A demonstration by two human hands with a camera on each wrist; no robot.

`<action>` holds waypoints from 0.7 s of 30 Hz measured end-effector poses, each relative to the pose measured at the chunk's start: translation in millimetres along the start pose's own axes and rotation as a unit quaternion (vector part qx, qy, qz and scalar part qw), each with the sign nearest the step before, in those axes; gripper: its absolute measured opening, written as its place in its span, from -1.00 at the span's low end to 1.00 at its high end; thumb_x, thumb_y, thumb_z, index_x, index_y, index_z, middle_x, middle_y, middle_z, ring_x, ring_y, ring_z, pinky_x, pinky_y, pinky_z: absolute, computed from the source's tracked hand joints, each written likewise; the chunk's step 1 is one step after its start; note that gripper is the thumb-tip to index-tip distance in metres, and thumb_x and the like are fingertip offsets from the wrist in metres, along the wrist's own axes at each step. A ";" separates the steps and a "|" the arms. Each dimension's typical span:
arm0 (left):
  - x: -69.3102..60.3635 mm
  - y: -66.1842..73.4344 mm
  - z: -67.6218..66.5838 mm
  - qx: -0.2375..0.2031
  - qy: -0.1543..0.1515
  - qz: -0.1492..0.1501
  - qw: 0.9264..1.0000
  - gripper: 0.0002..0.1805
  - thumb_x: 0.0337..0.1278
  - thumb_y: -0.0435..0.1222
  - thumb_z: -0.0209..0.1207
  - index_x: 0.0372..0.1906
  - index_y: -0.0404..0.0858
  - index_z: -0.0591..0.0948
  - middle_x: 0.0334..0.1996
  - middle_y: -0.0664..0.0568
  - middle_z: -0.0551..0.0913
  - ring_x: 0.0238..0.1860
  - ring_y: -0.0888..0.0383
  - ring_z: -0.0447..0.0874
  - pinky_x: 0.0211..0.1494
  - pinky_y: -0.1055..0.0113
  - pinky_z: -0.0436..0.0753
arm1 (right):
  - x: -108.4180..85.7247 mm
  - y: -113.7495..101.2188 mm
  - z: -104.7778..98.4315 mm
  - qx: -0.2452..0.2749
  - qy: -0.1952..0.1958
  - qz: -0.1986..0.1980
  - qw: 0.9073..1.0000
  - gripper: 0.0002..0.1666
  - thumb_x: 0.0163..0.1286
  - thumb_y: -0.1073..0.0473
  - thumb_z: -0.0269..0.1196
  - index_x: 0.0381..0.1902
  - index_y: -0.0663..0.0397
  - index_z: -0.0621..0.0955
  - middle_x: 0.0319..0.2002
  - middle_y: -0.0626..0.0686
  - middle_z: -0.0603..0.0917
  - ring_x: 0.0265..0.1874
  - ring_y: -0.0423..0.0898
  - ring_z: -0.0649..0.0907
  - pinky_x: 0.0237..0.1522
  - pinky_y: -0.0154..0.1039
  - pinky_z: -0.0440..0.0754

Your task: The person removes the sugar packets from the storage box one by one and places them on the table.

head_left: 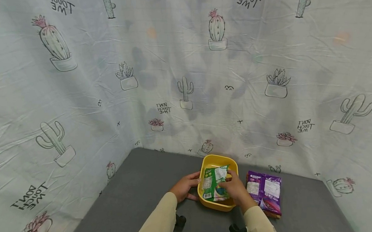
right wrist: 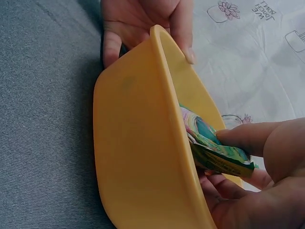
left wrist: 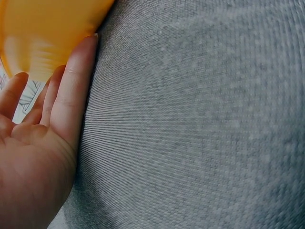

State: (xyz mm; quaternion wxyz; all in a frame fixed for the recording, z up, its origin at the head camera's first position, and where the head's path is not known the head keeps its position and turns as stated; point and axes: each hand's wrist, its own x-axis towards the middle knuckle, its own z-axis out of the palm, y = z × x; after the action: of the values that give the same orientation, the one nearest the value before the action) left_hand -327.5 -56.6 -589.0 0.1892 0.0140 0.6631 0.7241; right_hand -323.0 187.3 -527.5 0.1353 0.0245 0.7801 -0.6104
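A yellow plastic basin [head_left: 221, 205] stands on the grey table, and a shiny green packet [head_left: 208, 184] with printed panels lies tilted inside it. My right hand [head_left: 236, 189] reaches over the basin's right rim and pinches the packet between thumb and fingers. In the right wrist view the thumb presses on the packet's [right wrist: 224, 155] face while other fingers lie under its edge. My left hand [head_left: 184, 187] rests against the basin's left side. Its fingers [left wrist: 71, 90] are fairly straight where they touch the yellow wall in the left wrist view.
Purple packets [head_left: 263, 192] lie in a pile on the table right of the basin, beside my right forearm. A white curtain [head_left: 236, 107] printed with cacti hangs behind and at the sides of the grey table [head_left: 132, 196].
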 end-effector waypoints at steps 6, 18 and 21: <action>0.3 0.4 -0.2 0.000 0.002 -0.001 1.000 -0.31 0.64 -0.10 0.23 0.70 -0.13 0.38 0.50 -0.10 0.51 0.26 -0.10 0.63 -0.11 -0.23 0.81 | 0.9 2.0 -0.1 -0.006 0.004 0.000 1.000 -0.15 0.55 0.43 0.30 0.64 0.29 0.18 0.24 0.48 0.44 -0.01 0.26 0.68 -0.07 0.10 0.80; -0.6 1.9 0.5 -0.001 -0.002 -0.003 1.000 -0.30 0.63 -0.10 0.24 0.71 -0.15 0.37 0.49 -0.11 0.51 0.25 -0.11 0.64 -0.10 -0.24 0.81 | -1.4 2.2 -1.1 -0.032 0.016 0.001 0.999 -0.15 0.51 0.47 0.29 0.65 0.27 0.21 0.29 0.48 0.41 0.10 0.34 0.60 0.07 0.21 0.74; -0.8 2.0 0.3 -0.003 -0.003 -0.002 1.000 -0.30 0.63 -0.10 0.24 0.71 -0.15 0.37 0.49 -0.11 0.51 0.24 -0.11 0.64 -0.10 -0.24 0.81 | -0.7 4.0 -1.3 -0.026 0.021 -0.001 0.999 -0.14 0.50 0.49 0.30 0.65 0.26 0.23 0.26 0.44 0.42 0.07 0.31 0.60 0.04 0.17 0.76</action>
State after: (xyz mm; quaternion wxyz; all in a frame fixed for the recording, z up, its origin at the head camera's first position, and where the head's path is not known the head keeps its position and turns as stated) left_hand -327.2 -56.6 -586.8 0.1927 0.0140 0.6604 0.7257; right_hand -321.8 189.6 -530.8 0.1182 0.0329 0.7985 -0.5893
